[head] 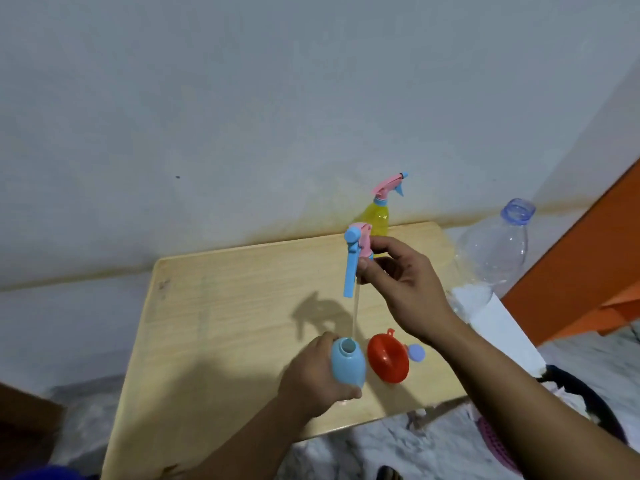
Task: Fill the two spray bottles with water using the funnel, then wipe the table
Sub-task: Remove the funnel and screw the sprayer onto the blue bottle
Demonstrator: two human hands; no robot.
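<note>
Left hand (317,374) clamps blue bottle (348,365), steadying it; right hand (398,271) pinches spray head (358,245) above bottle, tube apparently clearing mouth; funnel (388,358) beside bottle.

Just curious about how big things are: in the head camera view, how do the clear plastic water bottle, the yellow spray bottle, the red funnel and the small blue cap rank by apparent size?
1. Clear plastic water bottle
2. Yellow spray bottle and red funnel: look alike, and the funnel is nearer, so unsure
3. Small blue cap
</note>
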